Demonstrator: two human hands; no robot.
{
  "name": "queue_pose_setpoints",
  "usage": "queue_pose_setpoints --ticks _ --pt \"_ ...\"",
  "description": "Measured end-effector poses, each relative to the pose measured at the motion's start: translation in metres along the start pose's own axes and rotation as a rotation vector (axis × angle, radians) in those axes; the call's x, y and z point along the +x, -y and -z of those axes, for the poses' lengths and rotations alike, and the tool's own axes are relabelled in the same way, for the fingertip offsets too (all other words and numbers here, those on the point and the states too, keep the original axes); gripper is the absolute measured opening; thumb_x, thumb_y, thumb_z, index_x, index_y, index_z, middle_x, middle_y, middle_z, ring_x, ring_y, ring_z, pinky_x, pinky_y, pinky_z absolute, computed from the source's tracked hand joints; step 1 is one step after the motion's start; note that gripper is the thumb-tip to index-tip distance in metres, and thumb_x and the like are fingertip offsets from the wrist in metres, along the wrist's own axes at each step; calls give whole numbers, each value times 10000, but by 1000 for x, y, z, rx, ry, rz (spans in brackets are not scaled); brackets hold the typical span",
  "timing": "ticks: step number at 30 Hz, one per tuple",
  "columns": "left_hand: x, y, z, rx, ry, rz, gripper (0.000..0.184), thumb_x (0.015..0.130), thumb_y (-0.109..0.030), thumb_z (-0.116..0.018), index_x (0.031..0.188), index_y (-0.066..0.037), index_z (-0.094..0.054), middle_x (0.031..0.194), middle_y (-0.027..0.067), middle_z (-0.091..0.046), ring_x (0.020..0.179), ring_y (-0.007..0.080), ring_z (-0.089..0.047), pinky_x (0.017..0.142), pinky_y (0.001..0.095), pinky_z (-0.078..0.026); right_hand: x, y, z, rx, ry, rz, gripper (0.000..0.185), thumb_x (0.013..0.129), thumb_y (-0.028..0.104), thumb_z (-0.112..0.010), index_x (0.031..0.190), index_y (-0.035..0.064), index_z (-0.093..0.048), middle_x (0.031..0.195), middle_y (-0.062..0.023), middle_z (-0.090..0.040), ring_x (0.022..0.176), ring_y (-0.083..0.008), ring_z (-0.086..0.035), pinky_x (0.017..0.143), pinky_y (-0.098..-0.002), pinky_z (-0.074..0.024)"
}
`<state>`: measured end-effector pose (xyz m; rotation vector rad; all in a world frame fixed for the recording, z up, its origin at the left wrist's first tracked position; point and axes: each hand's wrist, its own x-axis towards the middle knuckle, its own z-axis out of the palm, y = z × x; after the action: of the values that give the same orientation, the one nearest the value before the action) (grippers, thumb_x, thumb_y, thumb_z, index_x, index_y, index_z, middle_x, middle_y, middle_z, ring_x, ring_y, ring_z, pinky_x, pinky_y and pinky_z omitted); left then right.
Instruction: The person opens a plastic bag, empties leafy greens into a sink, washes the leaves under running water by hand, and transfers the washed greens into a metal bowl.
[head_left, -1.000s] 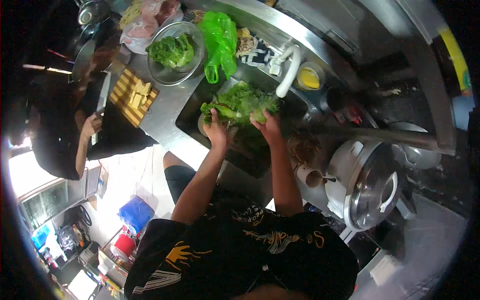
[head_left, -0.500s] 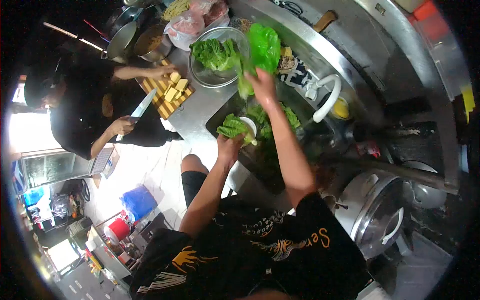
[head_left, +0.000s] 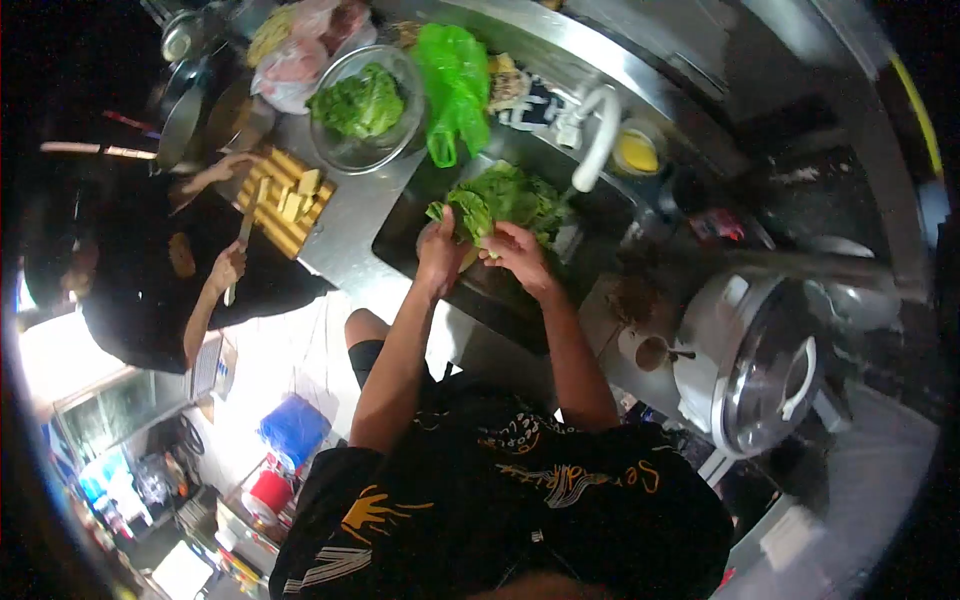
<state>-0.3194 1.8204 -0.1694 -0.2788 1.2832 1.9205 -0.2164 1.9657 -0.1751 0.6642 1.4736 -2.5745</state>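
Over the sink (head_left: 395, 235), my left hand (head_left: 438, 258) is closed around one side of a bunch of green lettuce (head_left: 470, 212). My right hand (head_left: 517, 258) pinches the pale stem end of the same lettuce from the other side. More loose lettuce leaves (head_left: 535, 205) lie in the sink just behind my hands. Beyond the sink's far left corner, a bowl (head_left: 318, 135) holds further lettuce leaves (head_left: 365, 105). A crumpled bright green plastic bag (head_left: 450, 90) stands between that bowl and the faucet.
A white curved faucet (head_left: 606, 125) rises at the sink's back right, beside a container with something yellow (head_left: 637, 150). To the left, a co-worker holds a knife (head_left: 247, 220) over a striped cutting board (head_left: 272, 228) with yellow blocks (head_left: 295, 205). A large lidded pot (head_left: 740, 350) stands at right.
My right hand has come back from beside the bowl to the lettuce in my left hand. The leaf it carried is gone from it. The co-worker's knife has moved onto the board.
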Motion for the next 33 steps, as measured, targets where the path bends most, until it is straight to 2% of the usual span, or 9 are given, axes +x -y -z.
queue_pose_setpoints --ticks 3,7,11,16,22,26,29,31,33 --pt "30 27 -14 374 -118 -70 500 970 -472 -588 1119 5 -614 1014 62 -662 874 180 -634 778 316 -516 -12 -8 27 28 -72 143 227 944 136 -656 1143 59 -579 1094 -40 -630 954 -150 -640 828 -316 -549" --pt "45 40 -44 314 85 -115 346 933 -285 -687 1134 -7 -640 994 54 -648 880 134 -610 772 266 -506 -18 -18 56 205 -274 275 300 922 108 -684 1185 61 -549 1071 -39 -638 968 -147 -627 811 -308 -527" --pt "45 49 -86 284 137 -33 204 927 -204 -690 1063 -53 -669 920 7 -642 821 100 -593 736 265 -502 -26 -17 82 -9 -432 421 327 908 131 -707 1195 60 -566 1072 -16 -649 967 -124 -613 827 -288 -492" --pt "47 73 -105 252 246 -81 150 944 -221 -668 1003 -82 -670 868 -30 -635 796 92 -586 713 271 -483 -35 -14 110 -405 -472 369 343 904 134 -705 1209 45 -576 1065 -13 -655 941 -102 -597 835 -274 -474" --pt "92 119 -67 270 190 -133 154 954 -234 -662 969 -86 -623 912 -4 -614 814 113 -587 724 309 -512 -31 -15 100 -313 -715 492 241 940 138 -657 1140 27 -579 991 -31 -644 924 -123 -598 835 -293 -477" --pt "77 112 -72 -325 169 201 188 927 -237 -703 974 -94 -589 964 29 -607 834 155 -593 727 326 -555 -28 -13 84 -306 -832 502 240 962 144 -630 1147 13 -555 1034 -61 -627 919 -161 -604 838 -319 -483" --pt "62 101 -90 -649 -82 230 218 911 -245 -722 969 -90 -579 949 44 -606 823 181 -604 729 319 -570 -35 -6 65 -253 -972 484 266 979 187 -610 1166 10 -544 1067 -83 -616 920 -197 -610 854 -356 -488" --pt "65 95 -76 -511 -17 207 212 913 -235 -719 974 -87 -579 929 44 -603 804 186 -609 726 311 -568 -41 7 54 21 -1032 410 289 986 220 -601 1177 10 -547 1076 -97 -616 928 -217 -611 866 -384 -488" --pt "70 89 -60 -362 70 170 202 913 -224 -718 977 -85 -586 902 41 -602 790 181 -613 718 305 -561 -32 -41 84 -512 -1064 455 353 974 295 -612 1147 -10 -575 1074 -166 -630 972 -299 -609 873 -423 -475"
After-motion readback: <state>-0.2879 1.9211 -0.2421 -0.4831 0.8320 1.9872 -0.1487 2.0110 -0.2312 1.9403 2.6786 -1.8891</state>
